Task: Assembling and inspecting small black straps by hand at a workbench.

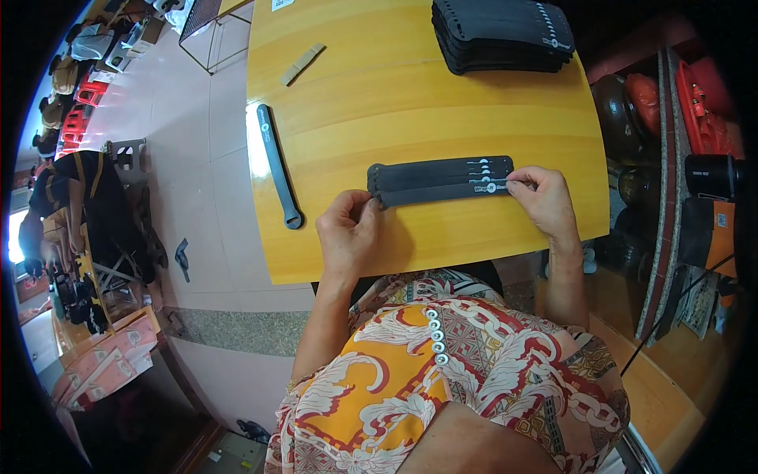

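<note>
Several flat black straps with white printing at their right ends lie overlapped in a fan on the yellow table in front of me. My left hand is closed at the left end of the nearest strap, thumb and forefinger pinching its corner. At the other end, my right hand pinches the same strap's edge between thumb and fingertips. A single dark strap with a hole in its rounded end lies apart, near the table's left edge. Toward the far right rests a thick stack of black straps.
A small tan strip lies on the far left of the yellow table. Shelving with dark jars and red items stands to the right. Another person sits bent over on the left, and a dark object lies on the floor.
</note>
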Tool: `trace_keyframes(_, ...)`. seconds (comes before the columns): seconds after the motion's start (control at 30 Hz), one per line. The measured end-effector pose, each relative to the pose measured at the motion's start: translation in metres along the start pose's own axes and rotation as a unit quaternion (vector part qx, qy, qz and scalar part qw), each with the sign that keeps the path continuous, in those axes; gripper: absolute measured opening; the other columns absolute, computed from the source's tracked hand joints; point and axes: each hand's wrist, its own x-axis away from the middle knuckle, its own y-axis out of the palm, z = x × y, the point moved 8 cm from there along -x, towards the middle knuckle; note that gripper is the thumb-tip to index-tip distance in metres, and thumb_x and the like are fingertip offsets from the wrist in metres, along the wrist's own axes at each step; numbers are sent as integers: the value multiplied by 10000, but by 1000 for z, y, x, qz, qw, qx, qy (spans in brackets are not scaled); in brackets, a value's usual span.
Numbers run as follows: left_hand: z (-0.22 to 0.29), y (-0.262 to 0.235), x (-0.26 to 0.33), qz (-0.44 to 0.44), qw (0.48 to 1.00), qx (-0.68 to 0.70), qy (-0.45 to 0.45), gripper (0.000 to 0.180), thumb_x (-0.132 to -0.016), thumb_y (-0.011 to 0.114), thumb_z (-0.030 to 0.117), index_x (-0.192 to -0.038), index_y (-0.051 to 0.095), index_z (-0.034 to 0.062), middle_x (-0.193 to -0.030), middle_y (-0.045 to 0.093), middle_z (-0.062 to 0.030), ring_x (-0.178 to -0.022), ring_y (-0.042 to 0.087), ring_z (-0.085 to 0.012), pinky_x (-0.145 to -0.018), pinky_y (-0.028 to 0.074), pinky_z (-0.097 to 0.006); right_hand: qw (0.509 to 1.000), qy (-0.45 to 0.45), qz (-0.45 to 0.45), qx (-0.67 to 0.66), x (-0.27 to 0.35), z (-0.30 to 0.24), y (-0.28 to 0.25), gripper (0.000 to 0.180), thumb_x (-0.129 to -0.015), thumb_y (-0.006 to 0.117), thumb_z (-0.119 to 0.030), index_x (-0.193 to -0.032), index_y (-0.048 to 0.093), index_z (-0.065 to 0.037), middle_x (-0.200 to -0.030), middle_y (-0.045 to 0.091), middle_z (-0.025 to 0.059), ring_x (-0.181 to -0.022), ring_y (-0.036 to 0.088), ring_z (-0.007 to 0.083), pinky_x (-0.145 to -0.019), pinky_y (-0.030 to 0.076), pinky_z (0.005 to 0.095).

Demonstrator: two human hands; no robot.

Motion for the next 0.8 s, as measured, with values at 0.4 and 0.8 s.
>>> trace_keyframes(0.4,8,0,-3,18,997,-71,-13,81,-795,618,35,-829,611,-38,-669,608,-44,-546,535,-68,-471,433,-214,1000,6,2,-15,-4,6,0,117,-743,632,-60,-804,629,39,-670,618,60,-588,533,84,-528,421,226)
trace_keyframes(0.8,4,-1,-4,24,999,-35,-20,86,-785,626,35,-799,600,-46,-662,605,-50,-588,525,-73,-553,443,-222,1000,20,15,0,-4,6,1,94,-734,634,-60,-776,630,24,-652,600,46,-575,519,75,-522,411,220)
